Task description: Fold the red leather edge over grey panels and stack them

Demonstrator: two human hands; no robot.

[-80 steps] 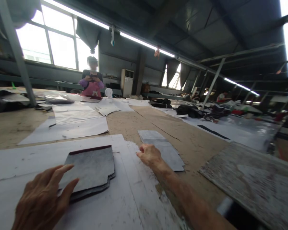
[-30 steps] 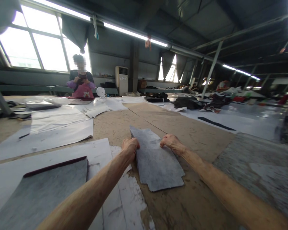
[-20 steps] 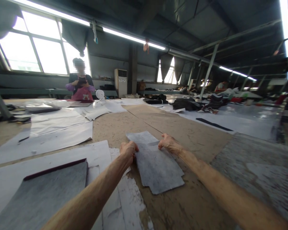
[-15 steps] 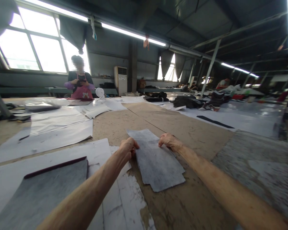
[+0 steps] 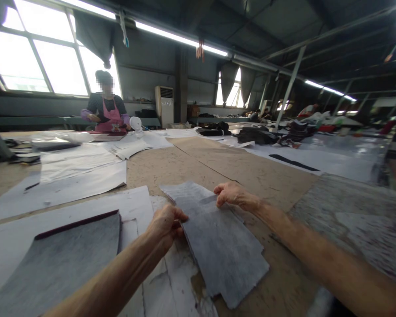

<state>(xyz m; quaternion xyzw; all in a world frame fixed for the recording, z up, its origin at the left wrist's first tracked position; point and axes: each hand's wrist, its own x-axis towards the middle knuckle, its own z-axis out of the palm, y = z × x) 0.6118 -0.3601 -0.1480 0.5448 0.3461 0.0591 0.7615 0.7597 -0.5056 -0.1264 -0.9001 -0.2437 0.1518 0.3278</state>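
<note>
Between my hands is a grey, felt-like sheet with notched corners at its near end. My left hand pinches its left edge, thumb on top and fingers curled underneath. On the far right edge my right hand has thumb and fingers closed on the sheet. The sheet slants, its far end to the left and its near end to the right, and looks slightly raised from the brown tabletop. To the left lies a larger grey piece with a dark red folded strip along its far edge.
White paper sheets cover the left of the table. A rough grey slab lies at right. Dark material piles and a black strip are farther back. Across the table stands a person in a pink apron.
The grey sheet has come nearer to me and turned, its near end swinging right. My left hand has moved left and nearer with it; the right hand shifted slightly left.
</note>
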